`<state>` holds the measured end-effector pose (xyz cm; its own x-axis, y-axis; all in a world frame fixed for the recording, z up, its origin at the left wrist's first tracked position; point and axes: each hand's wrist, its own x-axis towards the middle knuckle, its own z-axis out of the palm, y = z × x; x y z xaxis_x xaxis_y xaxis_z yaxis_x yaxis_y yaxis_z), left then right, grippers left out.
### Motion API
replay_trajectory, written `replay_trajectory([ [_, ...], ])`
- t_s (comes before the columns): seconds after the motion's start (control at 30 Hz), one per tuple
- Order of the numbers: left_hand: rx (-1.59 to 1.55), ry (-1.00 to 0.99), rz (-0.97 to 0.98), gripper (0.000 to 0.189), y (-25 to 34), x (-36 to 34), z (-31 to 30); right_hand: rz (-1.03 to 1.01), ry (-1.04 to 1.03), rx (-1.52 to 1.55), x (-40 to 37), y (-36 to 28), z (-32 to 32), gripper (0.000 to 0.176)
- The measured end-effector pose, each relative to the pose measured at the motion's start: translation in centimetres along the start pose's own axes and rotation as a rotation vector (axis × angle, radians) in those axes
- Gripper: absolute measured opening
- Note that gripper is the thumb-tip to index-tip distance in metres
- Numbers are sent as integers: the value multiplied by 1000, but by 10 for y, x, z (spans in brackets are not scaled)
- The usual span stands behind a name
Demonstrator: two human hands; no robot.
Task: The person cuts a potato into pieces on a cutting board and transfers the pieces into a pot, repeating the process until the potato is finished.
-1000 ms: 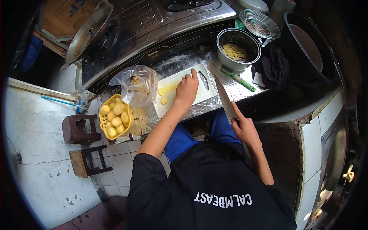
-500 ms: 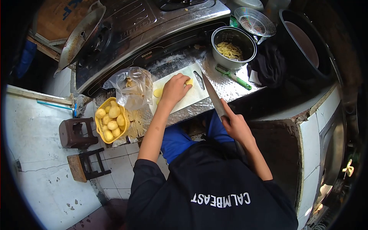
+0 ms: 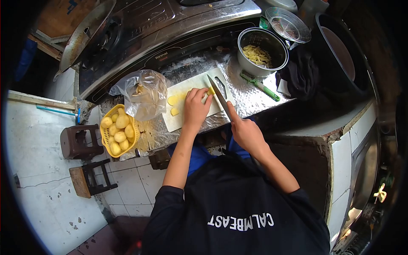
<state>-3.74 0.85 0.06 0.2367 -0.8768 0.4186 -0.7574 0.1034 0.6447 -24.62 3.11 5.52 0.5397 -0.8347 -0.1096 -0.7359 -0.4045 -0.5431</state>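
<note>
My left hand (image 3: 197,107) presses down on a piece of peeled potato (image 3: 211,91) on the white cutting board (image 3: 174,123), its fingers bent over it. Most of that potato is hidden under the hand. In my right hand (image 3: 245,131) is the handle of a long kitchen knife (image 3: 219,97). The blade lies over the board beside the potato's right end, close to my left fingertips. Cut potato slices (image 3: 172,100) rest on the board left of my left hand.
A yellow basket (image 3: 104,137) of peeled potatoes and a plastic bag (image 3: 146,91) with peelings stand left of the board. At right are a pot (image 3: 282,63) holding potato strips, a green-handled peeler (image 3: 267,90) and a black cloth (image 3: 301,74). A stove (image 3: 187,21) stands behind.
My right hand has brought the knife left, from beyond the board's edge to over the board by the potato. My left hand stays on the potato. The whole view has shifted slightly.
</note>
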Motion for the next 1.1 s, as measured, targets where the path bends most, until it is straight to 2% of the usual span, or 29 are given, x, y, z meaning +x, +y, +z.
replay_trajectory([
  [0.4,-32,18,3,21,-3,5,0,-57,-61,-153,13,-9,-7,79],
  [0.67,-46,43,2,21,-9,3,-1,-76,-16,-68,21,-6,-9,75],
  [1.1,-74,46,6,21,-10,3,-1,-124,-40,-134,30,-3,-7,83],
])
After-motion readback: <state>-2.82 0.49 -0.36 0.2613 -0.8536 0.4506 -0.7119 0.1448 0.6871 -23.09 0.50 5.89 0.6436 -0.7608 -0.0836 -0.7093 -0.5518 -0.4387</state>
